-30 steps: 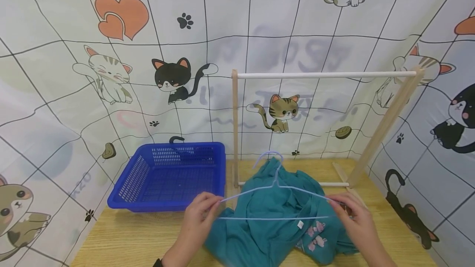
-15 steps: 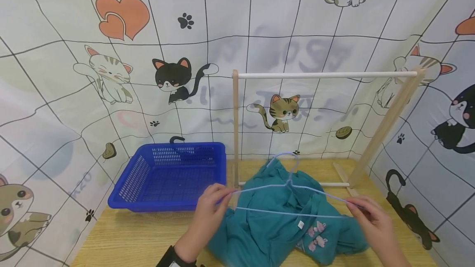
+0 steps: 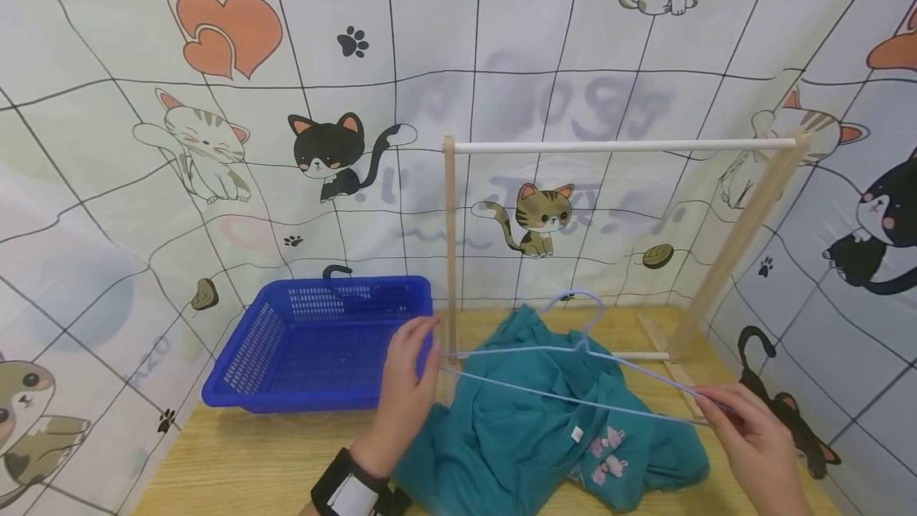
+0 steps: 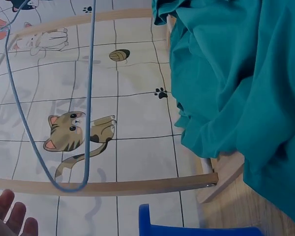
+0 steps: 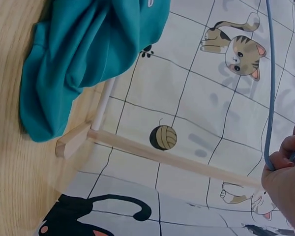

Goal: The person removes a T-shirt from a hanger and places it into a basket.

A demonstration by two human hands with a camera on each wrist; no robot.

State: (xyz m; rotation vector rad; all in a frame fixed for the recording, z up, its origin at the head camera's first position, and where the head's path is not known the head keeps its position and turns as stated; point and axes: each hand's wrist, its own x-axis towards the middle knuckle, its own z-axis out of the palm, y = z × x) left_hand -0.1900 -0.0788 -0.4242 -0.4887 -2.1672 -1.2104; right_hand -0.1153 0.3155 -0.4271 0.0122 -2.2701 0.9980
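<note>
A thin light-blue clothes hanger (image 3: 583,346) is held up over a crumpled teal garment (image 3: 509,420), its hook upward and its left end farther off than its right. My right hand (image 3: 755,440) pinches the hanger's right corner between thumb and fingers; the right wrist view shows the fingers (image 5: 292,145) curled at that corner. Off the other end stands my left hand (image 3: 407,385), thumb and fingers spread. In the left wrist view its fingertips (image 4: 14,216) are apart from the hanger's rounded end. The garment lies bunched on the table, with a white tag and pink embroidery showing.
Behind the garment stands a wooden rack with a white top rail (image 3: 623,146) and slanted right legs (image 3: 741,249). A blue plastic basket (image 3: 229,361) sits on the wooden table (image 3: 236,460) at left. Cat-print cloth (image 3: 401,22) covers the walls.
The hanger has shifted right and turned, its right end coming lower. My right hand moved right with it. The left hand let go of the left end and opened its fingers.
</note>
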